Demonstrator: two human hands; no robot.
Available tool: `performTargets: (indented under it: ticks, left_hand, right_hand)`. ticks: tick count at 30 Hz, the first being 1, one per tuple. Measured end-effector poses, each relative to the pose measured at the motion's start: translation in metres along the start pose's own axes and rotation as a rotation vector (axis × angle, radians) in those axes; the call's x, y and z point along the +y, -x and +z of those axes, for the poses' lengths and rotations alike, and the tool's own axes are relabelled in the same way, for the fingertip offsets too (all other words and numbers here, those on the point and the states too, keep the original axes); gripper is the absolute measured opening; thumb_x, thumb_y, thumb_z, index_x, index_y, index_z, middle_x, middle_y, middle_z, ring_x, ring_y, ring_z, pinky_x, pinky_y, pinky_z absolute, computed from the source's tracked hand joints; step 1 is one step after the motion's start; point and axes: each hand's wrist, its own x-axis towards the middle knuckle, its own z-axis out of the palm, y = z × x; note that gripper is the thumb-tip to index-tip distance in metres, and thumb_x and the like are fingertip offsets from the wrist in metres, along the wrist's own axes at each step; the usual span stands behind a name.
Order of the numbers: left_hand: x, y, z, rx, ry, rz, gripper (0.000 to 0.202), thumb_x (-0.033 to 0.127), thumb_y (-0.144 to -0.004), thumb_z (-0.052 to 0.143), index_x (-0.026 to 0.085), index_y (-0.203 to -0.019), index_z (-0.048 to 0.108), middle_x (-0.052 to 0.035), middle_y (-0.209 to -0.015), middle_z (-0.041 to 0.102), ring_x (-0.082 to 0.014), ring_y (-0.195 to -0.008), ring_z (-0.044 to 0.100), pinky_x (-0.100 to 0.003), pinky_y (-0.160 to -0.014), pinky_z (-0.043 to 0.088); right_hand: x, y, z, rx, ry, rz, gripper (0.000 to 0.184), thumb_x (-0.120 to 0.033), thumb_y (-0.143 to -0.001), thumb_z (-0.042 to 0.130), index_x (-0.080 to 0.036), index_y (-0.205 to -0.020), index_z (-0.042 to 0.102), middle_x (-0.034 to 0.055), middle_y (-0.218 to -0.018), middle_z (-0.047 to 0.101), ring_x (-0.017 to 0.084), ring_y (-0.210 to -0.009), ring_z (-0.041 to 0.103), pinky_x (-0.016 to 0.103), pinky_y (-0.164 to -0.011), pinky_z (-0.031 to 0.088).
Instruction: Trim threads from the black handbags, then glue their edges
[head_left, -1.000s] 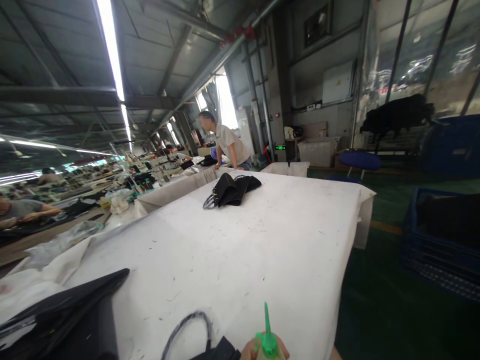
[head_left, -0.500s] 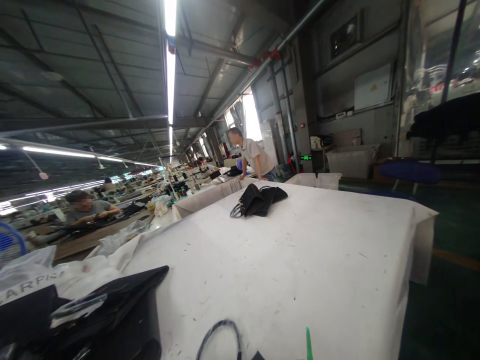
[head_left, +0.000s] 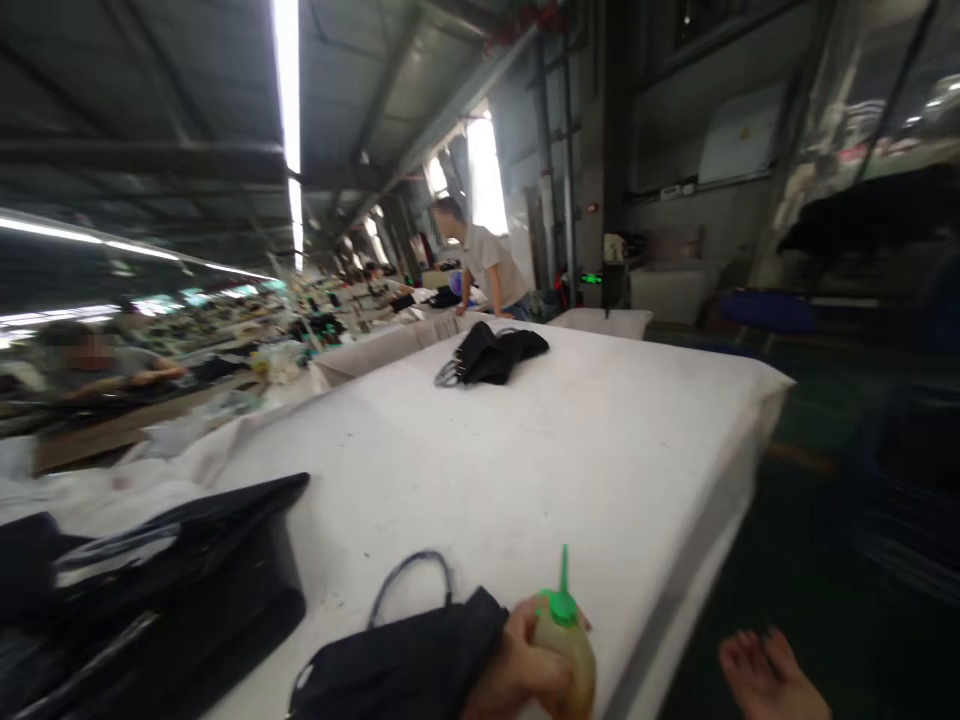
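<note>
At the bottom of the head view, my left hand [head_left: 521, 655] is wrapped round a squeeze bottle [head_left: 574, 660] with yellowish contents, a green cap and a long, thin green nozzle pointing up. Just left of that hand, a black bag [head_left: 405, 660] lies on the white-covered table [head_left: 525, 470], its looped handle standing up. Whether the hand also touches the bag, I cannot tell. My right hand [head_left: 772, 675] is off the table's right side, over the dark floor, with its fingers apart and nothing in it. Both hands are partly cut off by the frame's lower edge.
More black bags [head_left: 217, 600] are piled at the table's near left. Farther back lies another black bag [head_left: 495, 355] with a grey handle. One person [head_left: 491, 265] leans on the table's far end; another [head_left: 105, 365] sits at the left. A pale bin [head_left: 607, 322] stands behind.
My view has tilted down and turned a little right. The bottle, of which only the nozzle showed, now appears with my left hand around it. My right hand has come into view.
</note>
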Motion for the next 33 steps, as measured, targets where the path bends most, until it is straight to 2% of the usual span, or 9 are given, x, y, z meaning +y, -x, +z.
performTargets:
  ticks: [3,7,14,18,21,23,25,27,33]
  left_hand:
    - [-0.004,0.001,0.004,0.05,-0.001,-0.024,0.066,0.038,-0.055,0.085,0.015,-0.111,0.06,-0.002,-0.08,0.063,-0.0113,-0.065,0.055,-0.022,-0.056,0.038]
    - [0.005,0.001,0.0,-0.025,-0.002,-0.056,0.068,0.044,-0.061,0.084,0.014,-0.115,0.055,-0.0042,-0.083,0.064,-0.0129,-0.067,0.056,-0.024,-0.059,0.038]
    - [0.008,0.007,0.008,0.02,0.027,-0.053,0.069,0.043,-0.058,0.086,0.015,-0.113,0.057,-0.0043,-0.082,0.064,-0.0135,-0.067,0.057,-0.024,-0.059,0.04]
    - [0.011,0.003,0.018,0.093,0.045,0.02,0.075,0.039,-0.047,0.091,0.013,-0.109,0.058,-0.0051,-0.08,0.065,-0.0146,-0.066,0.058,-0.024,-0.057,0.042]
    - [0.018,0.002,0.026,0.143,0.037,0.118,0.076,0.029,-0.046,0.093,0.015,-0.111,0.057,-0.0026,-0.083,0.065,-0.0135,-0.07,0.059,-0.023,-0.061,0.044]
    - [0.022,0.002,0.03,0.134,0.012,0.183,0.072,0.026,-0.052,0.092,0.017,-0.113,0.055,-0.0018,-0.087,0.064,-0.0125,-0.073,0.059,-0.023,-0.066,0.046]
    - [0.023,0.004,0.034,0.1,-0.01,0.233,0.068,0.032,-0.061,0.088,0.018,-0.117,0.052,-0.0018,-0.09,0.063,-0.0119,-0.074,0.058,-0.023,-0.066,0.047]
    - [0.023,0.005,0.037,0.106,-0.029,0.284,0.071,0.04,-0.068,0.084,0.02,-0.125,0.047,-0.0026,-0.098,0.06,-0.012,-0.079,0.058,-0.024,-0.069,0.048]
    - [0.041,0.017,0.043,0.365,-0.313,0.211,0.106,0.039,-0.062,0.086,0.027,-0.147,0.023,-0.0185,-0.147,0.028,-0.0215,-0.1,0.062,-0.03,-0.069,0.053]
  right_hand:
    - [-0.037,0.001,-0.044,0.191,-0.145,-0.054,0.014,-0.023,-0.079,0.064,-0.025,-0.093,0.06,-0.0043,-0.073,0.057,0.011,-0.059,0.056,0.027,-0.054,0.051]
    - [-0.067,0.004,-0.047,0.13,-0.263,-0.083,0.035,-0.021,-0.07,0.065,-0.027,-0.104,0.064,-0.0005,-0.089,0.063,0.013,-0.075,0.061,0.03,-0.062,0.054]
    - [-0.072,0.025,0.002,-0.085,-0.37,0.012,0.013,-0.019,-0.075,0.074,-0.022,-0.079,0.062,-0.0038,-0.074,0.057,0.008,-0.064,0.054,0.022,-0.058,0.05]
    - [-0.057,0.055,0.04,-0.367,-0.18,0.093,0.039,-0.039,-0.09,0.064,-0.021,-0.057,0.054,-0.0037,-0.054,0.044,0.01,-0.051,0.045,0.023,-0.051,0.047]
    - [-0.045,0.079,0.073,-0.713,0.294,-0.023,0.035,-0.056,-0.085,0.065,-0.025,-0.1,0.072,0.0077,-0.105,0.068,0.022,-0.098,0.063,0.033,-0.08,0.056]
    - [-0.038,0.092,0.093,-0.929,0.575,-0.099,0.07,-0.052,-0.074,0.078,-0.03,-0.137,0.056,0.008,-0.146,0.05,0.03,-0.133,0.046,0.042,-0.105,0.046]
    - [-0.031,0.101,0.112,-1.057,0.777,-0.137,0.09,-0.041,-0.069,0.084,-0.032,-0.148,0.042,0.006,-0.157,0.037,0.032,-0.144,0.033,0.046,-0.118,0.031]
    - [-0.023,0.106,0.126,-1.067,0.878,-0.133,0.087,-0.034,-0.072,0.081,-0.032,-0.148,0.04,0.0068,-0.156,0.038,0.031,-0.142,0.037,0.046,-0.119,0.027]
    - [-0.016,0.087,0.161,-0.867,0.916,-0.131,0.075,-0.051,-0.069,0.077,-0.024,-0.133,0.048,0.0138,-0.131,0.063,0.032,-0.111,0.065,0.045,-0.096,0.053]
